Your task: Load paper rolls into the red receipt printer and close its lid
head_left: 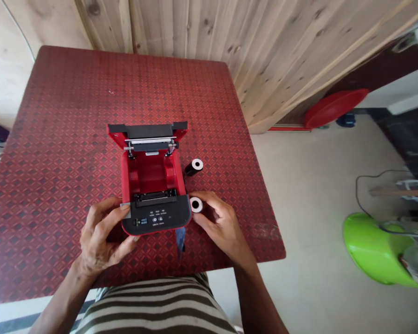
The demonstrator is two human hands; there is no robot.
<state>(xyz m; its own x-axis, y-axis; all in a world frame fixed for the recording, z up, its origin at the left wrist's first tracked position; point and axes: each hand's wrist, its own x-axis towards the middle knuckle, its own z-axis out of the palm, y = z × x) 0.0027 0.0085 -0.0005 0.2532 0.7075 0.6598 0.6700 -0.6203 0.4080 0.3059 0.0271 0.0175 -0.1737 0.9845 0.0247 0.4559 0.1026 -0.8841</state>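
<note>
A red and black thermal receipt printer (153,185) stands open in the middle of the table, its hinged lid tilted back and its red paper bay showing empty. My right hand (216,225) is at the printer's front right corner, shut around a black paper roll with a white core (196,204). My left hand (102,232) grips the printer's front left side, with a small grey tab (125,210) beneath the thumb. A second black roll (194,167) lies on its side to the right of the bay. A dark blue strip (180,241) lies in front of the printer.
The square table (125,83) has a red diamond-patterned top, with a wood-panelled wall (195,28) behind it. On the floor to the right are a red plastic basin (334,107), a green plastic tub (376,248) and a dark cable (360,195).
</note>
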